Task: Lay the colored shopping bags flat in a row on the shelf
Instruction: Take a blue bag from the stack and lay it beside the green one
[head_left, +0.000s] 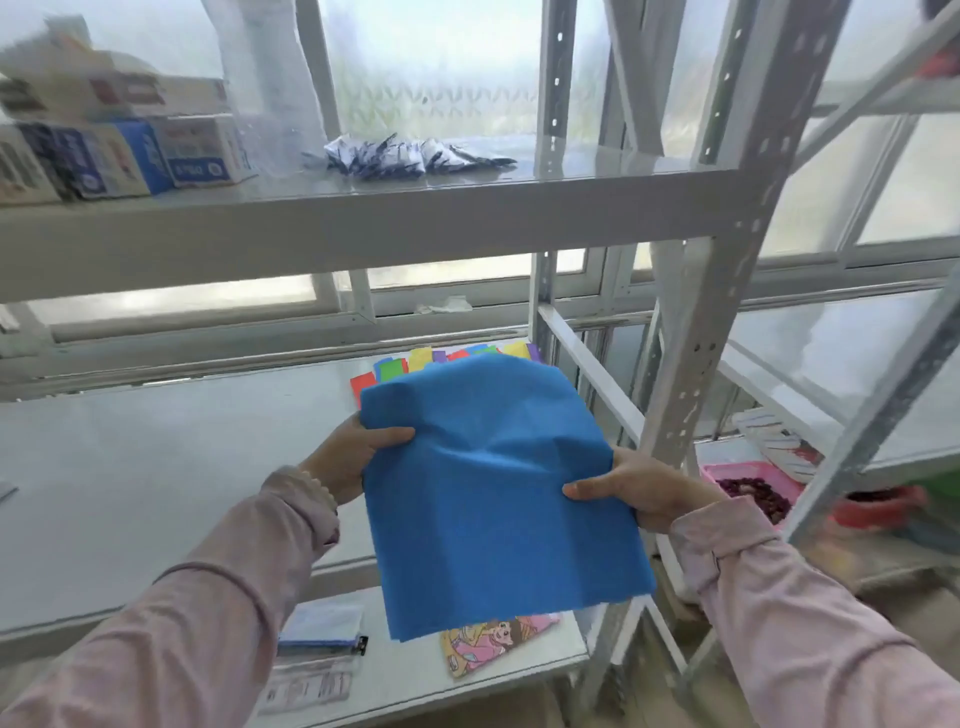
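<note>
**Me:** Right up close, both of my hands are on the blue bag (498, 483). My left hand (353, 457) pinches its left edge, thumb over the top and fingers (387, 435) clamped on the fabric. My right hand (639, 491) is clamped on the right edge the same way. The bag hangs in the air, sagging and creased through the middle, out in front of the middle shelf (156, 467).

**Spotter:** Where does it go?

**Me:** Just past it, at the back right of that shelf, the other colored bags (415, 364) lie overlapping: red, green, yellow, purple. Plenty of bare shelf to the left of them.

**Spotter:** What worries you?

**Me:** That crease, mostly. Set down slack, I reckon the bag folds under itself rather than lying flat. It's also hiding the pile, so I could drop it on top instead of beside. And the upright post (696, 364) sits close on my right, so a corner might snag there.
</note>
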